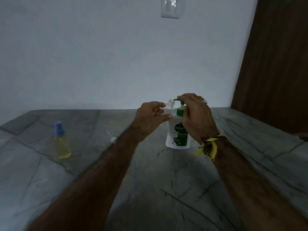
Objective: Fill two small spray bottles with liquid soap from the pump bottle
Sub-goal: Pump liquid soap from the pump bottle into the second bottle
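A white pump bottle (177,139) with a green pump head stands upright on the grey stone counter (150,180). My right hand (195,117) rests on top of the pump head, fingers curled over it. My left hand (150,118) holds a small clear spray bottle (170,105) without its cap, its threaded neck right under the green spout. A second small spray bottle (62,144), filled with yellow liquid and capped in blue, stands to the left, apart from both hands.
A white spray cap with its tube (112,137) lies on the counter behind my left forearm. The wall rises just behind the counter with a light switch (170,7) high up. A dark wooden panel (275,64) stands at the right.
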